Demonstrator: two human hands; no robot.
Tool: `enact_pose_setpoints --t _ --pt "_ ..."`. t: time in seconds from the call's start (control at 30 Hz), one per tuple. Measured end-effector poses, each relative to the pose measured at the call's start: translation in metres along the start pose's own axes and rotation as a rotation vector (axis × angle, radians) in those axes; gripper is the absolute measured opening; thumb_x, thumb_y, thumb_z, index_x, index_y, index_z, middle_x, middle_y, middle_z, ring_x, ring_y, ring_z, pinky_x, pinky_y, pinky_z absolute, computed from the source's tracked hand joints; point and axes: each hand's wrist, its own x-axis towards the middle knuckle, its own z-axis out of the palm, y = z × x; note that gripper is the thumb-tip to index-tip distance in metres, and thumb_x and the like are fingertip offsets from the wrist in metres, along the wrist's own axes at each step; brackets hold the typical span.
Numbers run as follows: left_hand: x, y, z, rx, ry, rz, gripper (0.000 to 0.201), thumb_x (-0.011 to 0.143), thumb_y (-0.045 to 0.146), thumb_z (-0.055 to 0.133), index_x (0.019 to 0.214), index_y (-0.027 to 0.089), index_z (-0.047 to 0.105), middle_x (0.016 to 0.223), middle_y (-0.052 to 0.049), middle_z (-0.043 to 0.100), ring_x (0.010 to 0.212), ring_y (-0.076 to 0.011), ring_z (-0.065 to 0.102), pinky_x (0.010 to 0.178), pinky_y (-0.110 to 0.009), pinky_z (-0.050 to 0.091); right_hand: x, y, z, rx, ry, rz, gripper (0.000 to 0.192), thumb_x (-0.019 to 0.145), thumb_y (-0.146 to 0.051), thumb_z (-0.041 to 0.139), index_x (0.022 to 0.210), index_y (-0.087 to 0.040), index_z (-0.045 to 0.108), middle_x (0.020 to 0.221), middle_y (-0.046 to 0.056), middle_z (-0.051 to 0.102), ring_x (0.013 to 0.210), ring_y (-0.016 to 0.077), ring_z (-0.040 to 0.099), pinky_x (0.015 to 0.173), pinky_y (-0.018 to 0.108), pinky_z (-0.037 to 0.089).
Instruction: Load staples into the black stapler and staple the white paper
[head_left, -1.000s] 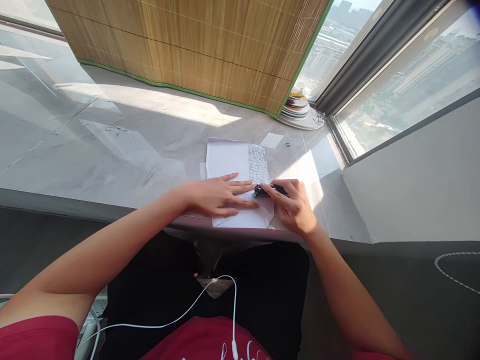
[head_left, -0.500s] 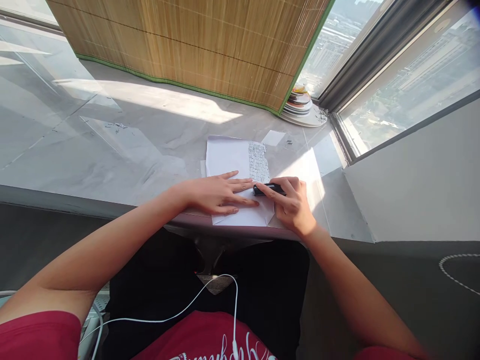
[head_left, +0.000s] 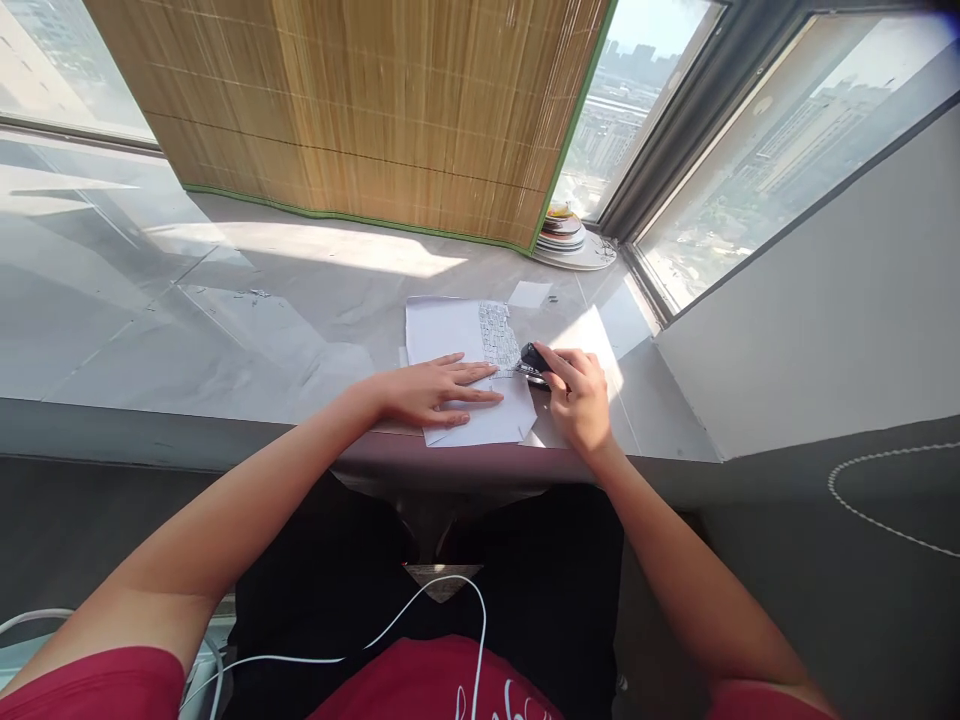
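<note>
So this looks like the middle of a stapling run. The sheet of paper lies on the grey ledge right at its near edge, and there's a dense patch of staples along the paper's right side, already pretty full.

The left hand is flat on the paper, palm down, all fingers spread and straight, pointing toward the stapler — nothing gripped, it just pins the sheet. The forearm comes in low from the near left.

The right hand sits just right of the paper, fingers curled closed around a small black stapler. The stapler's nose sits at the paper's right edge, just below the staple patch. I can't tell whether it's being pressed down or merely held there — the fingers cover most of it.

My read: the step in hand is lining up 1 more staple under the patch. The next move probably calls for a firm squeeze from the right hand while the left keeps the sheet from sliding off the ledge.

Beyond the paper, further from the person, there's a small scrap of paper, then a stack of plates in the corner by the bamboo blind.
</note>
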Motion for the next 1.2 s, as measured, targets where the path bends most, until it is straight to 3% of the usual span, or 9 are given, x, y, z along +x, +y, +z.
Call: enact_pose_setpoints --t 0.13,0.27,0.53,0.67,0.77,0.93,1.07,1.2 --pt "0.001 -0.004 0.003 0.026 0.023 -0.001 0.061 0.106 0.043 0.048 0.165 0.031 0.037 0.174 -0.005 0.028 0.161 -0.0265 0.026 0.133 -0.05 0.012 0.002 0.001 0.003 0.054 0.038 0.15 0.049 0.095 -0.032 0.059 0.143 -0.024 0.062 0.115 0.011 0.073 0.108 0.0293 0.067 0.093 0.051 0.058" --pt "0.0 -0.003 0.004 0.079 0.057 0.009 0.056 0.106 0.037 0.048 0.161 0.029 0.045 0.173 -0.007 0.031 0.16 -0.0278 0.029 0.132 -0.054 0.014 0.003 0.003 0.005 0.16 0.013 0.229 0.037 0.09 -0.034 0.063 0.124 -0.023 0.07 0.115 0.01 0.076 0.104 0.0289 0.071 0.094 0.049 0.059" --pt "-0.002 -0.006 0.009 0.093 0.149 0.015 0.051 0.104 0.033 0.051 0.155 0.034 0.054 0.165 -0.009 0.046 0.144 -0.0319 0.051 0.124 -0.056 0.028 0.006 0.001 0.005 0.221 0.051 0.283 0.031 0.083 -0.034 0.067 0.111 -0.021 0.074 0.108 0.01 0.078 0.099 0.0284 0.074 0.092 0.047 0.059" --pt "-0.001 -0.007 0.011 0.103 0.167 0.034 0.051 0.104 0.033 0.05 0.155 0.034 0.053 0.163 -0.01 0.048 0.144 -0.032 0.05 0.122 -0.054 0.03 0.011 -0.007 0.004 0.2 0.165 0.326 0.03 0.082 -0.034 0.07 0.108 -0.02 0.076 0.105 0.01 0.079 0.097 0.0293 0.074 0.091 0.047 0.059" --pt "-0.001 -0.006 0.012 0.103 0.215 0.048 0.048 0.103 0.032 0.053 0.152 0.033 0.058 0.159 -0.011 0.052 0.14 -0.0317 0.054 0.12 -0.051 0.034 0.029 -0.024 0.003 0.157 0.26 0.359 0.034 0.083 -0.035 0.071 0.114 -0.02 0.075 0.104 0.011 0.079 0.095 0.0297 0.073 0.089 0.047 0.058" --pt "-0.001 -0.006 0.013 0.143 0.238 0.036 0.046 0.102 0.031 0.056 0.148 0.03 0.062 0.15 -0.013 0.059 0.131 -0.0305 0.06 0.116 -0.05 0.04 0.084 -0.061 0.018 0.146 0.32 0.318 0.034 0.087 -0.032 0.066 0.118 -0.019 0.072 0.113 0.013 0.077 0.103 0.0299 0.071 0.094 0.044 0.054" --pt "-0.002 -0.008 0.014 0.139 0.273 0.05 0.042 0.1 0.029 0.06 0.141 0.028 0.067 0.145 -0.013 0.063 0.126 -0.0304 0.062 0.113 -0.049 0.044 0.111 -0.076 0.052 0.206 0.101 0.325 0.03 0.086 -0.034 0.069 0.112 -0.02 0.072 0.103 0.008 0.079 0.096 0.0267 0.071 0.093 0.041 0.055" --pt "-0.002 -0.008 0.013 0.101 0.293 0.06 0.036 0.099 0.028 0.061 0.132 0.022 0.072 0.136 -0.015 0.067 0.122 -0.0297 0.064 0.109 -0.045 0.049 0.108 -0.072 0.085 0.213 -0.091 0.329 0.029 0.082 -0.031 0.073 0.109 -0.021 0.073 0.098 0.006 0.079 0.093 0.0253 0.071 0.091 0.038 0.054"
